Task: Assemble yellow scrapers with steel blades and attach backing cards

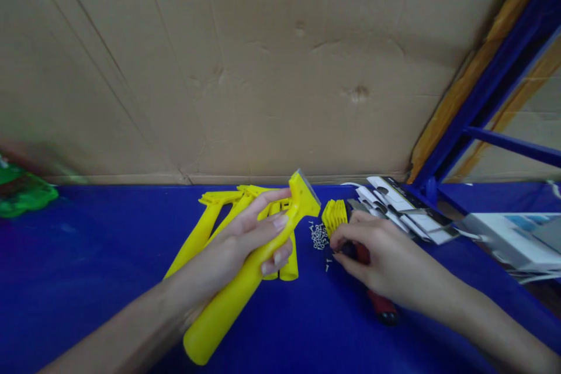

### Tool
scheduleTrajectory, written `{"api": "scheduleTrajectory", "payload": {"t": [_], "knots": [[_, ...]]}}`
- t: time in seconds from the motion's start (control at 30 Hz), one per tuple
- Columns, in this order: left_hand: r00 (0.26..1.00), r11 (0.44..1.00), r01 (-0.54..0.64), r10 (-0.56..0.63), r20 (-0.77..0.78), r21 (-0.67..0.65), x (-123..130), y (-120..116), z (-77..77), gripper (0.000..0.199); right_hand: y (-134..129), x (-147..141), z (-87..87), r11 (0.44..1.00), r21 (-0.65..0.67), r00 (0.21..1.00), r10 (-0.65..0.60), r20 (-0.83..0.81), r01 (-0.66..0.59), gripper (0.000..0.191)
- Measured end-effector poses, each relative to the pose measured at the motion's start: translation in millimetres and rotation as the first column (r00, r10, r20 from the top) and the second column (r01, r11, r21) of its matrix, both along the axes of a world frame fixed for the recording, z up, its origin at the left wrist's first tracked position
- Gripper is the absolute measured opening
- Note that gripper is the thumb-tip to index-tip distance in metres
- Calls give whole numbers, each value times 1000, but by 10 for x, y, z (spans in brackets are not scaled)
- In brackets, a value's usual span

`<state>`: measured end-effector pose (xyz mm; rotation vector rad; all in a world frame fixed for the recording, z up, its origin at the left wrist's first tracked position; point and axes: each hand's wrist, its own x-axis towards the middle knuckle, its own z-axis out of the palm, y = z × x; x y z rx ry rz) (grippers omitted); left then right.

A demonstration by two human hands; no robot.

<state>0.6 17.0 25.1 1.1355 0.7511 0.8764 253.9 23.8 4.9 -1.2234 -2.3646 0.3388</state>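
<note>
My left hand (258,234) is wrapped round a yellow scraper-like tool (232,310), its flat head with a metal edge raised up and to the right. Several similar yellow handles (195,239) lie behind and beside that hand. On the right, my right hand (372,245) is closed at a dark red tool with black ends (380,302); whether its fingertips also pinch something small is hidden. Just left of those fingers lie a pile of small screws (319,236) and a stack of small yellow parts (334,214).
Cards and white packaging (405,210) lie at the back right of the blue table (105,269). A white box (517,239) is farther right, past a blue metal frame (477,99). Green plastic (30,193) sits far left. Cardboard (263,70) stands behind.
</note>
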Motion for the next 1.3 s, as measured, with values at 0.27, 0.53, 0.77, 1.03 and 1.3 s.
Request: {"api": "scheduleTrajectory", "payload": {"t": [0.27,0.53,0.77,1.03,1.3], "knots": [[989,981,12,17,149,-192,-120,-30,-211,95,32,-101,-94,997,-49,987,65,148,-58,22],[985,980,-3,38,170,-200,-120,-73,-256,80,40,-158,-47,990,10,972,139,192,-144,26],[987,963,59,-16,162,-263,-93,-138,-197,64,34,-69,68,955,254,987,159,9,-156,27],[990,952,72,-32,137,-299,-35,-165,-117,65,-4,-145,51,996,87,912,39,-408,-4,13],[992,957,100,-74,106,-273,-13,-195,-87,63,-10,-196,58,995,-96,857,-25,-514,-28,13]]}}
